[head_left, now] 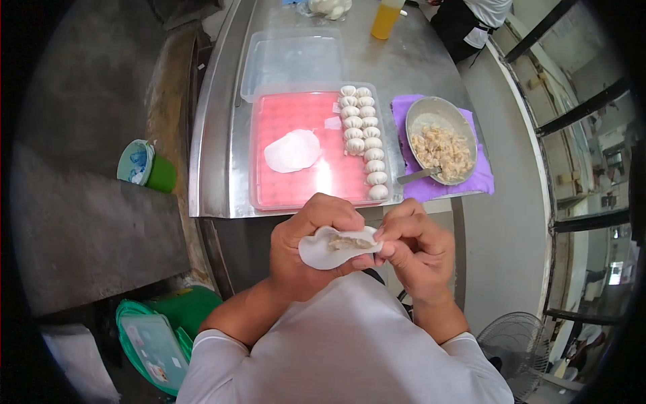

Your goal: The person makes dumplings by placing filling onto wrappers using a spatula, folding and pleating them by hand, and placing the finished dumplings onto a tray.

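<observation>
Close to my chest, a round white dumpling wrapper [313, 252] with a strip of pale filling [351, 243] is held between both hands. My left hand [296, 250] cups it from below and the left, thumb and fingers curled round its edge. At the right end, my right hand [418, 250] pinches the wrapper's rim between thumb and fingers. Just beyond lies a tray with a pink base [296, 188], carrying a stack of flat wrappers [292, 151] and two rows of pleated dumplings [372, 143]. A metal bowl [441, 102] of chunky filling [441, 149] stands to the right, a spoon handle [417, 176] over its rim.
The bowl rests on a purple cloth [484, 182]. Behind the tray lie a clear plastic lid [291, 60] and a bottle of yellow liquid [385, 20]. Another person [471, 23] stands at the far right. Green bins [161, 174] are on the left; a fan [515, 350] is lower right.
</observation>
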`<state>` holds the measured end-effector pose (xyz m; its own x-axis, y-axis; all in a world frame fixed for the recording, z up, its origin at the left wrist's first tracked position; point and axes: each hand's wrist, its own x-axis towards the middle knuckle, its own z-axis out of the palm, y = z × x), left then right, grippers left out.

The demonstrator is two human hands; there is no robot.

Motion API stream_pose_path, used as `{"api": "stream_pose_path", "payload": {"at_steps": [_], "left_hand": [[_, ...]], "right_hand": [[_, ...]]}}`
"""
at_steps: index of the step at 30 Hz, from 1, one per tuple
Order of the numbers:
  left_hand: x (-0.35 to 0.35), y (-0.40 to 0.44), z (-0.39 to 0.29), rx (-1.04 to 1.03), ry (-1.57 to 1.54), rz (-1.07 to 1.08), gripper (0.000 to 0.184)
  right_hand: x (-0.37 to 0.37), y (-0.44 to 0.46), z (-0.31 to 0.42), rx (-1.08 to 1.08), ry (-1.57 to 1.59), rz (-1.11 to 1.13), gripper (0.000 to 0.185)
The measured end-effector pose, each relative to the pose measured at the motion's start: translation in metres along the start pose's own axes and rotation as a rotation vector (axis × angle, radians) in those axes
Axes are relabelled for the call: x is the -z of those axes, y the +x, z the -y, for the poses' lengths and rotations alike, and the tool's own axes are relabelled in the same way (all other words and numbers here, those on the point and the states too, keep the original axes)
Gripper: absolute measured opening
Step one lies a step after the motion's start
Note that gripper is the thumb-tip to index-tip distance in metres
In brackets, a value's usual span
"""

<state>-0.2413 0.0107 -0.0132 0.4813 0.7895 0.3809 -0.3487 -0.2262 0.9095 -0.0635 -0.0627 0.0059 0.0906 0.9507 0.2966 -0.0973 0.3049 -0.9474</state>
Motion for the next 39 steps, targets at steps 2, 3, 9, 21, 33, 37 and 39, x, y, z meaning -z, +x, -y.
{"api": "stream_pose_path", "payload": {"at_steps": [2,3,9,21,33,37,39], "left_hand": [[0.006,0.000,0.001,-0.051,-0.023,0.010,0.042],[0.008,0.000,0.000,-0.049,0.014,0.036,0.043],[0.010,-0.005,-0.007,0.017,-0.004,0.049,0.042],[0.010,-0.008,-0.011,0.108,-0.092,0.013,0.037],[0.013,-0.009,-0.008,0.059,-0.051,0.099,0.040],[0.006,-0.012,-0.014,0.116,-0.124,0.010,0.036],[0.004,-0.015,-0.011,0.099,-0.139,-0.004,0.036]], "right_hand": [[-0.007,0.003,0.006,0.026,-0.155,0.020,0.018],[-0.013,0.003,0.008,0.045,-0.158,-0.037,0.017],[-0.008,0.004,0.008,0.229,-0.456,0.048,0.019],[-0.023,-0.002,0.018,0.145,-0.463,0.017,0.014],[-0.024,-0.002,0.020,0.162,-0.497,0.030,0.013],[-0.021,-0.006,0.021,0.137,-0.535,0.034,0.011],[-0.016,-0.004,0.020,0.167,-0.546,0.065,0.013]]}}
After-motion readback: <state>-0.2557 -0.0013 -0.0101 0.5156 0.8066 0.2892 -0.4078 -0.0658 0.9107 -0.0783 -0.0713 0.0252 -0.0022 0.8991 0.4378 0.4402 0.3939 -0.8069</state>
